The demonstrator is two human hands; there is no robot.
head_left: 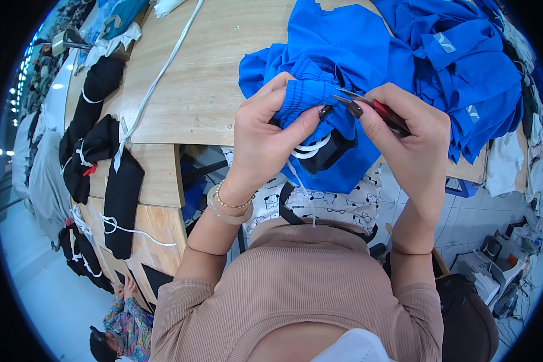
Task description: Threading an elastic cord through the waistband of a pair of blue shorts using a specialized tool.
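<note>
Blue shorts (326, 102) sit bunched over the table (211, 72) edge; my left hand (265, 130) clamps the waistband, my right hand (404, 136) pinches red-handled snips (374, 111) at a thread. Trimming looks underway, with a blue pile (464, 66) remaining.

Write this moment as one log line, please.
left hand: grips blue garment waistband | right hand: holds red-handled snips at fabric | wooden table: blue clothes pile
</note>
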